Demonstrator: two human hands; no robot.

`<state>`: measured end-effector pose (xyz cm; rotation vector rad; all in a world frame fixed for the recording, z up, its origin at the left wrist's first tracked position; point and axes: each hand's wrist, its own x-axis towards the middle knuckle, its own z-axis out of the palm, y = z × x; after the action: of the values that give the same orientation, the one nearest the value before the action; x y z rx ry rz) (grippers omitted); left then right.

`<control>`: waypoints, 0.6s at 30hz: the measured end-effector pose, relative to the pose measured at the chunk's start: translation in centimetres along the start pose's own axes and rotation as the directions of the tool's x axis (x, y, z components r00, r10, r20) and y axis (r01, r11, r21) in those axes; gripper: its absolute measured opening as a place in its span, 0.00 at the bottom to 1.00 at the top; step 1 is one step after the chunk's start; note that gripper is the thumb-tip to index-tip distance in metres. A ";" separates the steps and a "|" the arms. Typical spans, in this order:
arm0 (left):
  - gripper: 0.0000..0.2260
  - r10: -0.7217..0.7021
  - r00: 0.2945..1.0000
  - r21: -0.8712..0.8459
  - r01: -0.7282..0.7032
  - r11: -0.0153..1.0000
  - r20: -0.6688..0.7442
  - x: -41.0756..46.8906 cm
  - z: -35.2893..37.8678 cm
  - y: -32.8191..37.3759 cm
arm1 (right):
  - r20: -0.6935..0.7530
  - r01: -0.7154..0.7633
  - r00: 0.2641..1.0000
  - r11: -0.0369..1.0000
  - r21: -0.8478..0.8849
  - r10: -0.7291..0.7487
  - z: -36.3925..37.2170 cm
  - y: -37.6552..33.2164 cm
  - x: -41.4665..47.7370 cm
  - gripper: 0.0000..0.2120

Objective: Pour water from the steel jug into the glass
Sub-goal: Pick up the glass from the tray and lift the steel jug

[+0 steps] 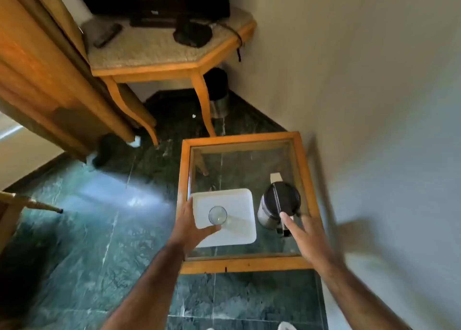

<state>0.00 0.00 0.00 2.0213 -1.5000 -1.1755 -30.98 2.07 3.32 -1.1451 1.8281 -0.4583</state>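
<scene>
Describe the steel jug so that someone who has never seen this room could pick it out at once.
Find the low glass-topped table with a wooden frame, standing against the pale wall. On its right half, beside the white tray that holds the clear glass, stands the steel jug. It is the only metal vessel there: a shiny body, a black lid and a black handle, with the right hand reaching toward it.

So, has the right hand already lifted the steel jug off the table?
No, the steel jug stands on the glass table, right hand open beside it.
</scene>
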 end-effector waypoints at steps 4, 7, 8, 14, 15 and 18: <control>0.56 -0.190 0.982 0.031 0.190 0.981 -0.014 3.0 5.0 -6.4 | 0.072 -0.173 0.984 0.974 0.143 0.164 3.3 3.9 1.6 0.52; 0.56 -0.213 0.977 -0.026 0.213 0.977 0.000 5.1 8.5 -10.9 | -0.028 -0.006 0.999 0.925 0.380 0.019 5.6 5.8 2.6 0.40; 0.54 -0.204 0.979 -0.078 0.204 0.976 0.013 5.5 9.5 -11.6 | -0.073 0.057 0.997 0.887 0.459 -0.026 6.3 6.5 2.8 0.37; 0.40 -0.158 0.981 -0.289 0.119 0.950 -0.116 8.0 14.6 -15.4 | -0.294 0.295 0.948 0.692 0.659 -0.124 10.0 9.3 3.8 0.21; 0.39 -0.153 0.978 -0.308 0.104 0.946 -0.140 8.2 15.0 -15.3 | -0.311 0.317 0.941 0.655 0.686 -0.129 10.2 9.0 3.9 0.19; 0.35 -0.125 0.969 -0.342 0.046 0.939 -0.212 8.8 15.9 -15.3 | -0.370 0.396 0.914 0.558 0.729 -0.166 10.9 8.6 4.5 0.16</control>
<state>-2.45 0.56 -23.63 1.9254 -1.0308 -1.0976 -26.96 4.11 -10.56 -0.7342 1.3417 -1.5219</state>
